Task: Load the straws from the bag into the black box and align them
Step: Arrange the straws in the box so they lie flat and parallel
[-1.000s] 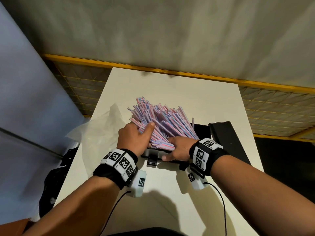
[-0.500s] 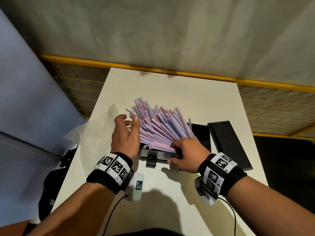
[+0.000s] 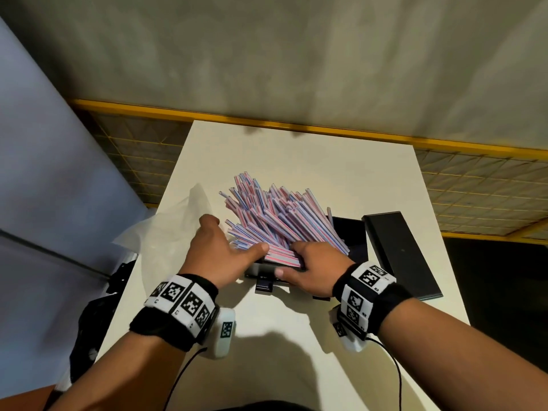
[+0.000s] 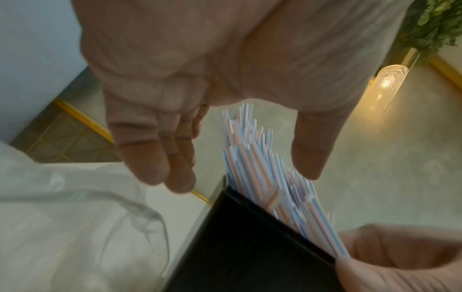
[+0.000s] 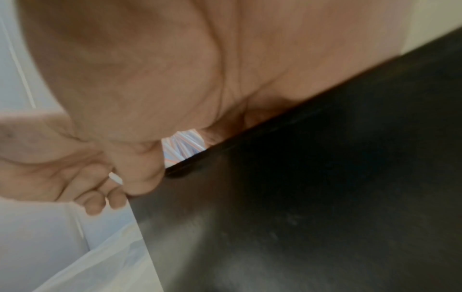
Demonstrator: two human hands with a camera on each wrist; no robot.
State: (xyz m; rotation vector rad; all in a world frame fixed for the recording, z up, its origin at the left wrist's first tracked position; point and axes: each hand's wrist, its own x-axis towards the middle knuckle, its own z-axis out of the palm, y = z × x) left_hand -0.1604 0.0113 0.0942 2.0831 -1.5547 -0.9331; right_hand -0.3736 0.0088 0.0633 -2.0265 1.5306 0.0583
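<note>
White rectangular tabletop point(image 3: 296, 161) sits against a grey wall with a yellow-framed mesh panel behind it. On it, near your edge, stands the open black box point(image 3: 351, 235), rigid and rectangular, a small black latch tab hanging off its near wall. Thin plastic straws striped pink, blue and white point(image 3: 278, 221) are piled in the box in a loose fan: near ends bunched at the box's near wall, far ends splayed up and out past the far-left rim, uneven, not parallel.

Your left hand point(image 3: 218, 256) is spread at the left side of the pile, fingers straight, thumb stretched along the near straw ends; the left wrist view shows fingers and thumb point(image 4: 310, 142) apart with straws point(image 4: 252, 158) rising between them, nothing clasped. Your right hand point(image 3: 314, 266) lies over the near ends of the straws, fingers on the bundle, thumb down on the box's near wall; whether the fingers curl round any straws, can't tell. The right wrist view is mostly palm and black wall point(image 5: 312, 197).

Crumpled clear plastic bag point(image 3: 166, 229) lies left of the box. Flat black lid point(image 3: 400, 253) lies just right of it.
</note>
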